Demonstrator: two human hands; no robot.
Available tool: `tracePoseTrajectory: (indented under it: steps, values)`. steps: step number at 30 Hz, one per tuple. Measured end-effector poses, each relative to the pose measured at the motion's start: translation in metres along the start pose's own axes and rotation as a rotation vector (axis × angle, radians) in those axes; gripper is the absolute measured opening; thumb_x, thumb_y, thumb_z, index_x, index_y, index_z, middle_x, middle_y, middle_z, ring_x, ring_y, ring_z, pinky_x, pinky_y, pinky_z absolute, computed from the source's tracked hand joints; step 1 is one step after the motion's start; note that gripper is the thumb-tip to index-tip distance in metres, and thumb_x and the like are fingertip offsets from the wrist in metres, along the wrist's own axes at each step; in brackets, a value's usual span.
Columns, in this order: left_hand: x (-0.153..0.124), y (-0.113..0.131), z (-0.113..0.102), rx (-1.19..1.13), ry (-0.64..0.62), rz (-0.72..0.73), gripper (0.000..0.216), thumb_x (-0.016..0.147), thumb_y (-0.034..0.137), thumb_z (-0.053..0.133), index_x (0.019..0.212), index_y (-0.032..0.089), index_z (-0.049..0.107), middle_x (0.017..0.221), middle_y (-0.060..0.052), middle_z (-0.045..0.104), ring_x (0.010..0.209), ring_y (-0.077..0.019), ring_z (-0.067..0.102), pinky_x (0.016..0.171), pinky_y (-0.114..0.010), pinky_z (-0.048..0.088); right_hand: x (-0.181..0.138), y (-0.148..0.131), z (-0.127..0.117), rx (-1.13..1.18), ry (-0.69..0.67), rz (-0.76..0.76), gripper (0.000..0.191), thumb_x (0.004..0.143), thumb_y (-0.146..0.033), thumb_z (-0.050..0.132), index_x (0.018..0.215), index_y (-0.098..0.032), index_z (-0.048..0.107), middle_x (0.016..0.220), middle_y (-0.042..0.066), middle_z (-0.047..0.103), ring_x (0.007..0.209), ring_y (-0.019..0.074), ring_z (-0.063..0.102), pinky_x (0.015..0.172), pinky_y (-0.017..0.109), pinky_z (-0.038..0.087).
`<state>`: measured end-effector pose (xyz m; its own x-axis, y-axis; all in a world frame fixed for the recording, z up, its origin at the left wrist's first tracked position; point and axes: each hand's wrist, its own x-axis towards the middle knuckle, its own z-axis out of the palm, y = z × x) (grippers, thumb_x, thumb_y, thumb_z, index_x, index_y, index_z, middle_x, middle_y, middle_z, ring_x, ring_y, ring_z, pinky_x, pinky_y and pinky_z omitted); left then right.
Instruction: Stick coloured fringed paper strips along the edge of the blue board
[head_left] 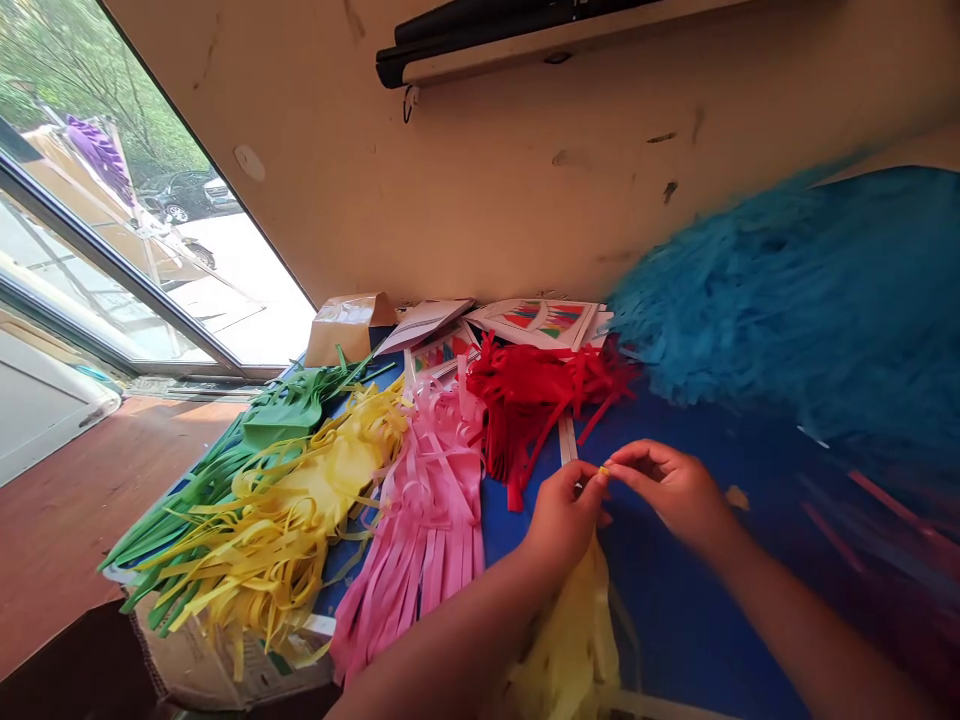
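Note:
My left hand and my right hand meet over the blue table, fingers pinched together on a small yellow paper piece. A pale yellow bundle of fringed paper hangs below my left hand and forearm. A white strip lies on the table just behind my fingers. Red fringed paper lies close behind the left hand.
Piles of cut paper strips lie in a row: green, yellow, pink. A big mass of blue fringe fills the right. Printed sheets and a brown box sit by the wall. A window is at left.

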<state>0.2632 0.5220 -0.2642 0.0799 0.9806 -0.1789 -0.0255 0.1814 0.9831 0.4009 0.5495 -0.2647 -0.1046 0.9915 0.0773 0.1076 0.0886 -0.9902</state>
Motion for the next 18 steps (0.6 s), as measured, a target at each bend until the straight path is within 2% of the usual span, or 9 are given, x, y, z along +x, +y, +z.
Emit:
tracePoseTrajectory:
  steps: [5, 11, 18]
  values:
    - [-0.0014, 0.0017, -0.0003, 0.024, -0.025, 0.02, 0.023, 0.078, 0.038, 0.057, 0.07, 0.017, 0.054, 0.06, 0.002, 0.053, 0.048, -0.0088, 0.052, 0.049, -0.02, 0.038, -0.0018, 0.0045, -0.0021, -0.088, 0.001, -0.045, 0.035, 0.069, -0.055, 0.065, 0.077, -0.021, 0.059, 0.071, 0.003, 0.064, 0.069, 0.0168, 0.061, 0.068, 0.03, 0.05]
    - [-0.0024, 0.004, -0.0018, 0.064, -0.037, 0.014, 0.025, 0.079, 0.04, 0.056, 0.069, 0.017, 0.053, 0.052, 0.003, 0.051, 0.047, -0.0104, 0.052, 0.049, -0.021, 0.037, -0.0019, 0.0012, -0.0049, -0.099, -0.041, -0.041, 0.036, 0.067, -0.056, 0.065, 0.075, -0.021, 0.06, 0.076, 0.005, 0.066, 0.072, 0.018, 0.062, 0.07, 0.031, 0.051]
    - [-0.0028, 0.004, -0.0036, 0.132, -0.069, 0.03, 0.021, 0.079, 0.035, 0.054, 0.068, 0.018, 0.052, 0.059, 0.003, 0.053, 0.046, -0.0101, 0.053, 0.048, -0.021, 0.036, -0.0021, -0.0027, -0.0086, -0.16, -0.056, -0.057, 0.033, 0.067, -0.053, 0.065, 0.073, -0.02, 0.061, 0.074, 0.004, 0.065, 0.07, 0.0179, 0.061, 0.067, 0.03, 0.05]
